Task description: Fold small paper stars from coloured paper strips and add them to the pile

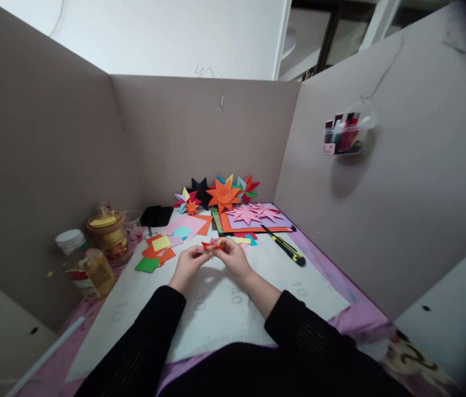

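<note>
Between my two hands is a small folded paper star point(210, 246) in red, pink and yellow, raised a little above the white mat point(220, 320). My left hand point(189, 266) pinches its left side. On the right edge, the fingers of my right hand point(235, 258) are closed. Exact fold details are too small to make out. Left of my hands lie loose paper pieces: an orange piece point(168, 256), a yellow piece point(161, 242) and a green piece point(147, 264). Some small yellow and blue scraps point(250, 239) sit just beyond my right hand.
Finished paper stars point(223, 195) lean at the back wall, with pink stars point(246, 213) on stacked sheets. A utility knife point(285, 246) lies right. Left stand a white-capped bottle point(88, 270), a tub point(109, 237) and a black phone-like object point(157, 216). A plastic container point(346, 132) hangs on the right panel.
</note>
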A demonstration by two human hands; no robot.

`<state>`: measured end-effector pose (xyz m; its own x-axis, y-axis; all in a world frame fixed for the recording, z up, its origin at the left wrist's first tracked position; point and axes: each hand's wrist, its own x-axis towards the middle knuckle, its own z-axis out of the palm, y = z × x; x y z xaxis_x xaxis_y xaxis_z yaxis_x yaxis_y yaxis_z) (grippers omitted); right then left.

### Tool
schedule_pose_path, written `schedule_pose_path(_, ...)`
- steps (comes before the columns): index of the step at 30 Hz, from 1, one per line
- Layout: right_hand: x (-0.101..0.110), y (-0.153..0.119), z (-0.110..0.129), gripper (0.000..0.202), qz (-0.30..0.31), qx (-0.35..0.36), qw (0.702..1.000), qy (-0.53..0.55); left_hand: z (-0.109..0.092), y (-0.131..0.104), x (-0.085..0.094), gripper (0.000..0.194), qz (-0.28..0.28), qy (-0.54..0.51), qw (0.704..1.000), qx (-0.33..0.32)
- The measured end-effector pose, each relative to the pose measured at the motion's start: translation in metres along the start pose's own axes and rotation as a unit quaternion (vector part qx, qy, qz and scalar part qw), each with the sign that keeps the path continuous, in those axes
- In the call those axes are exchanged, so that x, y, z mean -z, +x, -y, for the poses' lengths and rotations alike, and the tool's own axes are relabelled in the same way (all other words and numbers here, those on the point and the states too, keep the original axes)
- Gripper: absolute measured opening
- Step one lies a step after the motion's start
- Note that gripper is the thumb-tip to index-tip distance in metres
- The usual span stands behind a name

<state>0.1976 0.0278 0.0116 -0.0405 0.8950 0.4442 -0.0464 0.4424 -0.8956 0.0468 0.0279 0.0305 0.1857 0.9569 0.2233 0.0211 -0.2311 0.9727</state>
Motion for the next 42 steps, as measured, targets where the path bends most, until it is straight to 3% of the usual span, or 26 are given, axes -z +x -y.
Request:
schedule_pose_path(6,0.001,-0.003,0.013,0.01,0.002,0.006,1.0,-0.024,-0.007,-0.003,0.0,0.032,0.008,0.014,0.999,-0.032)
schedule_pose_path(10,-0.002,-0.005,0.015,0.01,0.017,-0.001,1.0,0.0,-0.007,-0.004,0.001,0.031,-0.017,0.037,0.998,-0.039)
schedule_pose_path(15,-0.006,-0.003,0.01,0.018,-0.011,-0.016,0.998,0.055,-0.001,-0.003,-0.002,0.032,-0.033,-0.006,0.999,-0.025)
schedule_pose_path(20,-0.003,-0.001,0.003,0.021,-0.059,-0.034,0.997,0.044,0.007,0.001,-0.002,0.032,0.004,-0.013,1.0,0.023)
schedule_pose_path(27,0.0,-0.001,0.001,0.028,-0.056,-0.037,0.997,0.031,0.005,0.001,0.001,0.033,0.02,-0.005,0.999,0.042)
schedule_pose_path(31,0.001,-0.002,0.002,0.027,-0.043,-0.029,0.999,0.005,-0.002,-0.003,-0.002,0.034,0.066,-0.004,0.997,0.035)
schedule_pose_path(34,0.002,-0.005,0.006,0.028,-0.047,0.003,0.997,-0.057,-0.003,-0.004,-0.002,0.031,0.068,0.012,0.997,0.026)
schedule_pose_path(39,0.003,-0.009,0.016,0.017,-0.072,0.148,0.965,-0.203,0.0,-0.003,-0.001,0.029,0.0,0.083,0.996,-0.021)
schedule_pose_path(42,0.004,-0.01,0.019,0.009,-0.053,0.172,0.956,-0.23,0.003,-0.002,0.0,0.027,-0.013,0.107,0.993,-0.052)
